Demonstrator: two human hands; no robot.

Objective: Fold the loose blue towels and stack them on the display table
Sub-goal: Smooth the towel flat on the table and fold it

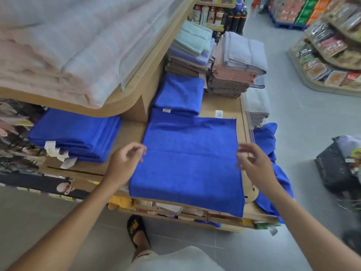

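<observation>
A blue towel [187, 163] lies spread flat on the wooden display table [220, 105], its near edge hanging over the front. My left hand [126, 160] hovers at its left edge, fingers apart and holding nothing. My right hand [252, 160] hovers at its right edge, fingers also apart. A folded blue towel [179, 94] sits just behind the spread one. A stack of folded blue towels [76, 133] rests to the left under the upper shelf. More loose blue towels [269, 139] hang off the table's right edge.
Stacks of grey, pink and green towels [234, 65] stand at the back of the table. An upper shelf [127, 100] of pale bedding overhangs the left. A black basket [340, 165] sits on the floor at right. My sandalled foot [136, 231] is below the table.
</observation>
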